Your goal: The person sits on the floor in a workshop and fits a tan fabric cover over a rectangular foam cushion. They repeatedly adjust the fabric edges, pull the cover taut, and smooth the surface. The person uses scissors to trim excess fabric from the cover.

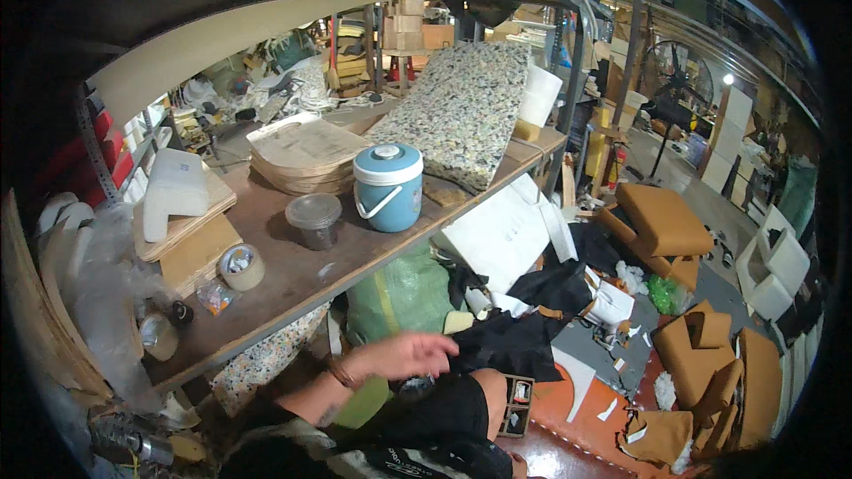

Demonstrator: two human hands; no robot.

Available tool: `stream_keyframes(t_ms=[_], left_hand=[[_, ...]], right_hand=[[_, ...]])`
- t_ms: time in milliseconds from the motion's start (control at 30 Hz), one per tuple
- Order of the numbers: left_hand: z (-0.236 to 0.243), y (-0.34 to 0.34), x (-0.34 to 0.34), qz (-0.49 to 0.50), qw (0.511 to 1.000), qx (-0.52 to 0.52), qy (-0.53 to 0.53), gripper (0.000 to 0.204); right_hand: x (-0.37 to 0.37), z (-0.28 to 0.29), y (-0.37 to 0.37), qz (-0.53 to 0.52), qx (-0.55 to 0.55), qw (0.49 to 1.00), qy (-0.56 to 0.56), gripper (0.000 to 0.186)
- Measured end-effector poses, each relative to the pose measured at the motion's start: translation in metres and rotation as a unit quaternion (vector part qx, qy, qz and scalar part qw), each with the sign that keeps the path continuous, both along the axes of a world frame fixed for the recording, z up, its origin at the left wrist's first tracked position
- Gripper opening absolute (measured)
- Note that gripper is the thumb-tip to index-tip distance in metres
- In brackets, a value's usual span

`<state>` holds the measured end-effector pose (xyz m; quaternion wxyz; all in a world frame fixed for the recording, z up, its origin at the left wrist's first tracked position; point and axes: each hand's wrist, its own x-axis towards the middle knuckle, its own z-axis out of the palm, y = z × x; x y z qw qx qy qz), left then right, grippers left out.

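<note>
My left hand (410, 357) reaches to the right over my lap, a bracelet (344, 372) round its wrist. Its fingers are loosely bent and a little apart, slightly blurred, with nothing seen in them. Under and beyond it lie black fabric (510, 346) and a green woven sack (390, 297), neither plainly touched. A small wooden compartment box (516, 406) holding small items sits on the floor beside my bare knee (488, 390). A patch of skin at the lower edge is too cut off to name, and my right hand cannot be made out.
A workbench (284, 319) bears a blue cooler jug (389, 188), a lidded plastic tub (314, 220), a tape roll (241, 267), stacked curved plywood panels (306, 151) and a speckled foam slab (461, 106). Brown upholstered pieces (661, 217) and scraps cover the right floor. A pedestal fan (676, 75) stands behind.
</note>
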<state>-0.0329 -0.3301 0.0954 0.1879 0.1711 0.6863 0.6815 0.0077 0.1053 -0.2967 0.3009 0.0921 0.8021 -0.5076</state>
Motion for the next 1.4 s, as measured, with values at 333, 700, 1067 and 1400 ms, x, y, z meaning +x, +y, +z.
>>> stream_keyframes(t_ms=[333, 700, 1067, 1400], left_hand=[[0.180, -0.137, 0.039, 0.650, 0.679, -0.173, 0.295, 0.013], [0.138, -0.478, 0.040, 0.787, 0.505, 0.253, 0.250, 0.073], [0.208, -0.384, 0.011, 0.979, 0.192, 0.050, -0.044, 0.087], [0.314, -0.325, -0.026, 0.862, 0.302, 0.357, 0.195, 0.088]], right_hand=[[-0.038, 0.023, 0.005, 0.008, 0.026, 1.000, -0.003, 0.044], [-0.020, 0.024, -0.002, -0.031, 0.020, 0.999, -0.013, 0.045], [0.007, 0.023, 0.003, -0.097, 0.023, 0.995, -0.020, 0.046], [0.028, 0.026, 0.001, -0.111, 0.022, 0.994, -0.009, 0.047]])
